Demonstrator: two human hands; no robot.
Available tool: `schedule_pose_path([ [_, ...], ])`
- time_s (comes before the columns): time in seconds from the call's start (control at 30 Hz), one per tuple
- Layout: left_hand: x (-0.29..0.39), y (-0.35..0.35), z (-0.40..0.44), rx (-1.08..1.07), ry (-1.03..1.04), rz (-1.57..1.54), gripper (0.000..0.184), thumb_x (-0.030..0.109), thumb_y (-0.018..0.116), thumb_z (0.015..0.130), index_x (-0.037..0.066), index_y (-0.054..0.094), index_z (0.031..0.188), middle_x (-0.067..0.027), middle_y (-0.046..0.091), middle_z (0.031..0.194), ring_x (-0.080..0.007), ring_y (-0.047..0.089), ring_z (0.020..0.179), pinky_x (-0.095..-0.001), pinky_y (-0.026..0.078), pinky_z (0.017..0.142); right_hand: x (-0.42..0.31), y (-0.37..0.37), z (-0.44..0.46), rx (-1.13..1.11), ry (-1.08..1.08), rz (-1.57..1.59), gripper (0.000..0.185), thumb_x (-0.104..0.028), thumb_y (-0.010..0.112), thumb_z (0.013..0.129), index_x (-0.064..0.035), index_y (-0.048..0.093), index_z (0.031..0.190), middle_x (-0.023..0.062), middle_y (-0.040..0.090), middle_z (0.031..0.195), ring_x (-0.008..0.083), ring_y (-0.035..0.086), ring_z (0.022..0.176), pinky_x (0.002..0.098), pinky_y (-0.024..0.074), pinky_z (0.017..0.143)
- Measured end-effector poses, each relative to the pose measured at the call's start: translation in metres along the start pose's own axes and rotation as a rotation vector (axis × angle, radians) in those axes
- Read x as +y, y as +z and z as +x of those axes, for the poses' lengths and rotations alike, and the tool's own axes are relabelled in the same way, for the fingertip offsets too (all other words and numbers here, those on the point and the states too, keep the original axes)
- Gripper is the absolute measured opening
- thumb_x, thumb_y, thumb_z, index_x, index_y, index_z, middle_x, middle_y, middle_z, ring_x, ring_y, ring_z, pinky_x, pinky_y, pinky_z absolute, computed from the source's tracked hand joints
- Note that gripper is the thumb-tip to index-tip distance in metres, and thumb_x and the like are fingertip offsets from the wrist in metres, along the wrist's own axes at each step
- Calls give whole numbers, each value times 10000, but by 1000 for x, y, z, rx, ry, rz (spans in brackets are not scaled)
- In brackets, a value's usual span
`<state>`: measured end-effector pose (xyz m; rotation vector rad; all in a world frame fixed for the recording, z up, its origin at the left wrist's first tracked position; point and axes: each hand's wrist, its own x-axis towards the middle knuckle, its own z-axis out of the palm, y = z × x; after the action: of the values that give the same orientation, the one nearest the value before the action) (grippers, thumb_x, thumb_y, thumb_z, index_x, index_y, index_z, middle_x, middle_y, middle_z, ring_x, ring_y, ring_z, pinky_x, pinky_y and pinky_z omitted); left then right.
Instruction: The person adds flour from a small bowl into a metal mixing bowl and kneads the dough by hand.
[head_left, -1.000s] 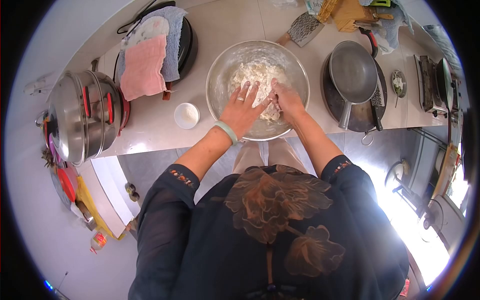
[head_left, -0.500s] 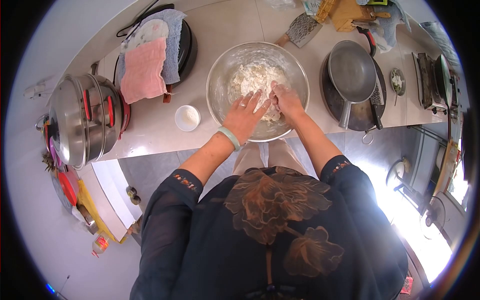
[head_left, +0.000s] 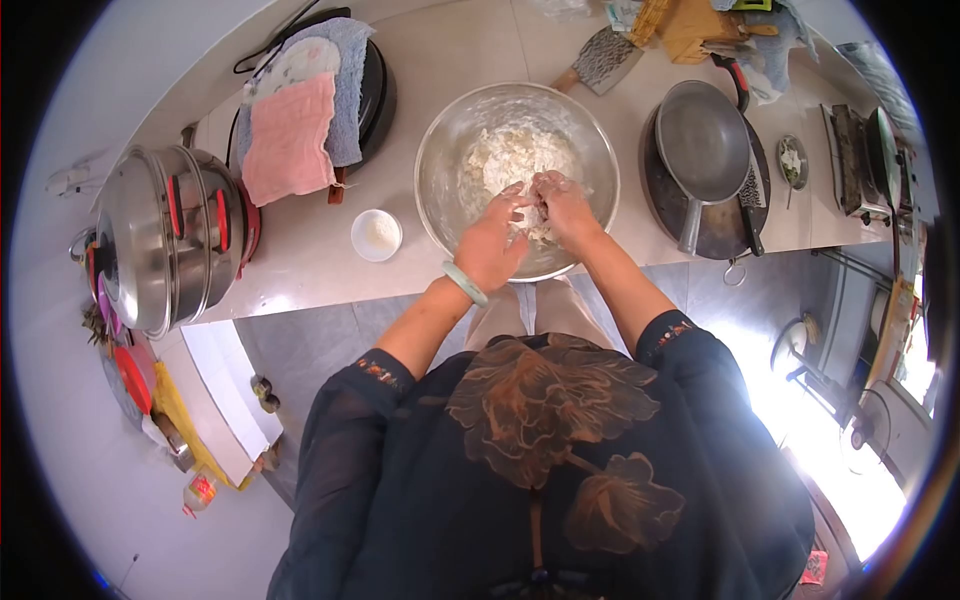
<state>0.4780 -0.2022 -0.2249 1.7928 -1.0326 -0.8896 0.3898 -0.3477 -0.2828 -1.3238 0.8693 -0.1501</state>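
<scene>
A wide steel mixing bowl (head_left: 428, 165) stands at the counter's front edge, holding crumbly, floury dough (head_left: 515, 158). My left hand (head_left: 492, 242), with a pale green bangle (head_left: 465, 284) at the wrist, reaches over the near rim, its fingers curled against the dough. Beside it, my right hand (head_left: 567, 208) has floury fingers bent and closed on some dough. The two hands' fingertips nearly meet, and the bit of dough between them is partly hidden. To the left of the bowl sits a small white bowl (head_left: 376, 236) with a little flour-like powder inside.
At left are a steel steamer pot (head_left: 150, 240) and a pink cloth (head_left: 288, 140) draped over a dark appliance. To the right, a grey saucepan (head_left: 705, 140) rests on a dark flat pan. A cleaver (head_left: 604, 62) lies behind the bowl, and a gas stove (head_left: 850, 155) stands far right.
My left hand has gone from spread fingers to curled ones and drawn in close to my right. My right hand has shifted slightly, its fingers still bent at the dough.
</scene>
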Motion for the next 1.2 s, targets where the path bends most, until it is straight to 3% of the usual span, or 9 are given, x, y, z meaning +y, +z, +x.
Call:
schedule_pose_path([
  [0.1,-2,-3,-1,88,-128,-197,467,85,562,881,12,423,1321,-161,507,1335,-264,624,1010,-366,491,863,-13,-2,-3,60,170,191,263,-266,492,981,-23,593,995,45,548,732,149,510,632,299,449,571],
  [0.27,-34,14,7,144,-411,-652,455,142,567,919,-11,430,1325,-134,584,1194,-195,613,971,-321,468,856,-21,-4,-5,31,311,607,450,-432,452,986,-3,571,1053,84,594,796,178,564,678,307,490,638],
  [0.4,-2,8,12,42,-376,-924,427,215,556,948,30,455,1320,-95,609,1071,-155,588,850,-322,474,795,-61,17,-27,-23,388,889,673,-595,347,962,18,546,1155,129,655,884,189,598,712,340,516,709],
  [0.57,-18,-22,31,-130,-477,-1362,386,207,529,970,13,456,1295,-81,623,990,-141,563,746,-324,490,725,-40,15,-36,-321,339,887,732,-627,285,959,15,507,1233,130,654,966,199,611,772,331,504,733],
  [0.7,-12,-24,43,-178,-431,-1145,297,152,507,976,-62,534,1179,-108,646,881,-156,575,675,-317,503,649,-37,9,-34,-468,247,738,728,-634,287,956,-7,499,1258,100,644,923,169,586,745,288,465,648],
  [0.8,-16,-12,47,-86,-439,-1015,278,147,520,970,-86,591,1105,-129,659,882,-172,606,707,-307,515,653,-48,18,-38,-271,269,530,677,-616,314,964,-37,537,1235,67,623,726,117,535,647,246,415,554],
  [1.0,-7,-1,49,197,-553,-920,298,190,580,947,-80,624,1065,-140,672,934,-189,649,809,-292,527,716,-41,2,-27,-390,141,210,612,-570,361,976,-46,545,1233,78,626,855,112,545,677,248,416,536],
  [1.1,-6,2,56,313,-577,-820,313,213,588,943,-72,632,1067,-146,678,933,-201,654,819,-298,524,726,-58,1,-28,-359,67,76,611,-565,361,977,-47,529,1254,96,620,967,134,570,717,258,450,588],
  [1.2,13,-1,55,349,-505,-563,351,272,540,964,-44,641,1079,-161,684,950,-245,664,836,-341,526,751,-55,1,-20,-300,167,191,757,-648,306,949,-73,363,1437,124,614,1079,151,570,845,285,467,740],
])
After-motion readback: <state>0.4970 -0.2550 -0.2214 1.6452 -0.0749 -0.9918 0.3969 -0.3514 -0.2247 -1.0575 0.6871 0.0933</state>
